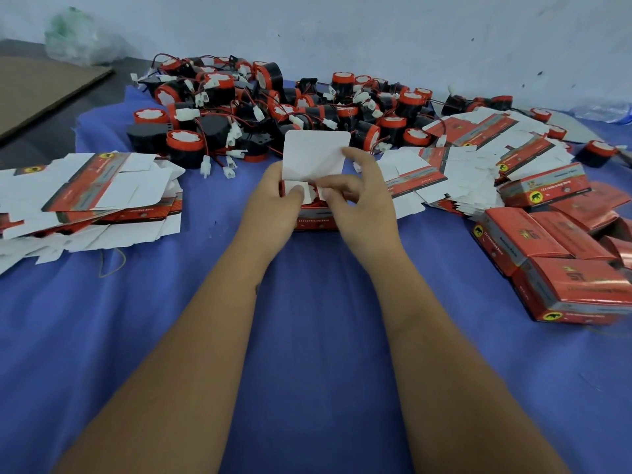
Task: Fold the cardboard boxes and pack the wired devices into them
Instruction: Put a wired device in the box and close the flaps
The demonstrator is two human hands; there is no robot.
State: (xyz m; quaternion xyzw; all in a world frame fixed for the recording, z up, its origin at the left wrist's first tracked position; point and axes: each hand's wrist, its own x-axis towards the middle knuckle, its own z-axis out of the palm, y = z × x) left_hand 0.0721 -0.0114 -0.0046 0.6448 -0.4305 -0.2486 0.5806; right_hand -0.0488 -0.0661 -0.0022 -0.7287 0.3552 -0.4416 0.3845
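A small red cardboard box [314, 222] stands on the blue cloth at the centre, its white lid flap [314, 153] raised upright. My left hand [273, 203] grips the box's left side, thumb pressing a white side flap down. My right hand [362, 200] holds the right side and pinches the other small flap inward over the opening. Whatever lies inside the box is mostly hidden by my fingers. A heap of black and red wired devices [273, 107] with white connectors lies just beyond the box.
Flat unfolded box blanks are stacked at the left [89, 189] and fanned out at the right [472, 155]. Several closed red boxes [554, 265] lie at the right edge. Brown cardboard [41, 90] and a plastic bag [75, 39] sit far left. Blue cloth [307, 336] covers the near surface.
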